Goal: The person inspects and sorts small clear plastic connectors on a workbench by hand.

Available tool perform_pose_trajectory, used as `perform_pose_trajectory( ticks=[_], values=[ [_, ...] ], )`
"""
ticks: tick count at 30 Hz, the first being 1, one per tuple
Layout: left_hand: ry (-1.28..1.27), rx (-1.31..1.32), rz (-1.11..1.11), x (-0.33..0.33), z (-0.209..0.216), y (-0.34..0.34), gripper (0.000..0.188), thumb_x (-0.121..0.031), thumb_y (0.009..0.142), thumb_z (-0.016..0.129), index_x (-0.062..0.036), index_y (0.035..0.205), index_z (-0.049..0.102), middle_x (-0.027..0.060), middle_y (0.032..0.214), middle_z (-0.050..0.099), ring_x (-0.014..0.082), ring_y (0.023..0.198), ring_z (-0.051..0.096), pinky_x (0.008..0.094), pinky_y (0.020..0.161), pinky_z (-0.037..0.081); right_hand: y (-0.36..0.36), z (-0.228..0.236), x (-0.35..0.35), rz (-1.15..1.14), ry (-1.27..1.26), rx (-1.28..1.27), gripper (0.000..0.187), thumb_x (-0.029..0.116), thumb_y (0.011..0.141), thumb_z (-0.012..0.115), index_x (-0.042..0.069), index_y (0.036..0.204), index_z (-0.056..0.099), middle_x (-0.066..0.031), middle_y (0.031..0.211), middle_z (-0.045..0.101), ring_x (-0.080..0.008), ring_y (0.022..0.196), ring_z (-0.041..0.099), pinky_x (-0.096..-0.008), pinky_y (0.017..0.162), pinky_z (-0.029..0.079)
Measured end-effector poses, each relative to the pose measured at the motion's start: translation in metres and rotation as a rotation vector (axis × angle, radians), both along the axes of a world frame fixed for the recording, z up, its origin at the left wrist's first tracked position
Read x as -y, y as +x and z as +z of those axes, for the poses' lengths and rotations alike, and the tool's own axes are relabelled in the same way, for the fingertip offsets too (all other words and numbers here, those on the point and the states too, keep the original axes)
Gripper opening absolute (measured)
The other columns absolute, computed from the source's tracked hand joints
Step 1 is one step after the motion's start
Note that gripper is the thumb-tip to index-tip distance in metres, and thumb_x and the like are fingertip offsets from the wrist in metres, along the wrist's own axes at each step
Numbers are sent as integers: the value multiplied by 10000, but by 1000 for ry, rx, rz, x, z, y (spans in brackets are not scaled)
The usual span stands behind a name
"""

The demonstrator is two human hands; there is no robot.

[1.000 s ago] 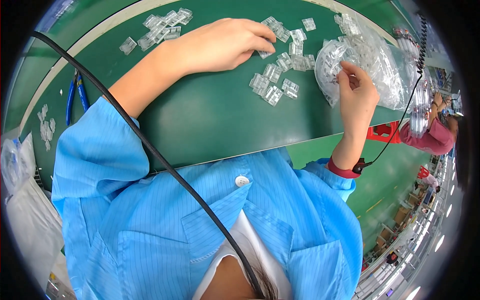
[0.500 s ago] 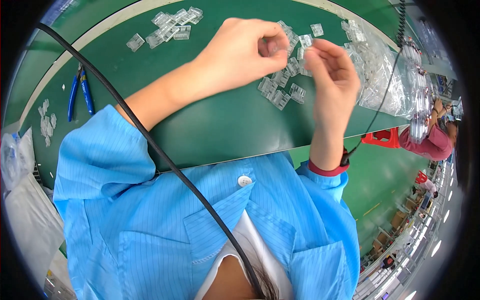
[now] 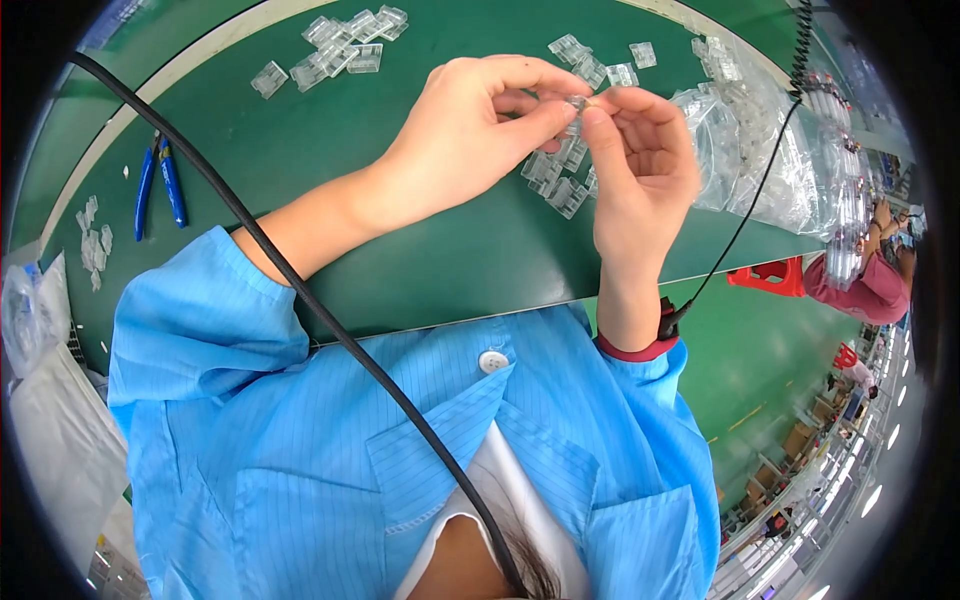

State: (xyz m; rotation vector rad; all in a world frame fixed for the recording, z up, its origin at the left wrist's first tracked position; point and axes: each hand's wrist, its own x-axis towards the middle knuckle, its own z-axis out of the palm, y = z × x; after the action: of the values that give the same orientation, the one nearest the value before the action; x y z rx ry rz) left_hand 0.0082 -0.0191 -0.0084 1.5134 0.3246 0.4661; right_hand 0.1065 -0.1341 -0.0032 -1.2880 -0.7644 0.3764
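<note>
My left hand (image 3: 485,120) and my right hand (image 3: 645,150) meet over the green table. Between their fingertips is a small clear plastic piece (image 3: 577,102), mostly covered by the fingers. Thumb and forefinger of each hand pinch it from opposite sides. Just beneath and behind the hands lie several loose clear plastic pieces (image 3: 566,196), squarish with slotted insides. Another such group of clear pieces (image 3: 345,45) sits at the far left of the table. A wristband with a cord (image 3: 668,322) is round my right wrist.
Blue-handled pliers (image 3: 172,188) lie at the left, close to small clear scraps (image 3: 92,245). A clear plastic bag (image 3: 770,165) of parts rests on the right. A black cable (image 3: 330,320) crosses the view in front of me. Beyond the table's right edge are a red stool (image 3: 768,277) and another person (image 3: 860,290).
My hands have come together, the right moving left and slightly down. The clear piece is now pinched between both hands' fingertips.
</note>
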Motion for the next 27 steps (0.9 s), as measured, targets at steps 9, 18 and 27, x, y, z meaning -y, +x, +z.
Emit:
perform_pose_trajectory(
  ticks=[9,18,27],
  values=[
    [82,59,-38,1,2,-1,231,-8,902,572,19,1126,619,58,1028,590,139,908,627,257,782,554,0,-3,3,16,33,-19,198,-38,852,611,-20,1030,527,-73,923,617,-112,846,603,-229,744,498],
    [194,100,96,4,-5,2,189,-6,849,596,11,1026,658,77,944,619,155,813,652,264,718,552,-1,-15,0,-66,-1,321,174,-41,848,600,-22,1007,529,-85,886,621,-129,782,616,-250,705,508],
    [-129,73,34,-4,4,-3,188,-33,893,585,18,1068,631,81,1012,636,147,859,646,286,794,562,-10,-3,4,-101,-6,942,245,-146,761,589,4,946,530,-117,887,593,-257,783,581,-318,666,474]
  ],
)
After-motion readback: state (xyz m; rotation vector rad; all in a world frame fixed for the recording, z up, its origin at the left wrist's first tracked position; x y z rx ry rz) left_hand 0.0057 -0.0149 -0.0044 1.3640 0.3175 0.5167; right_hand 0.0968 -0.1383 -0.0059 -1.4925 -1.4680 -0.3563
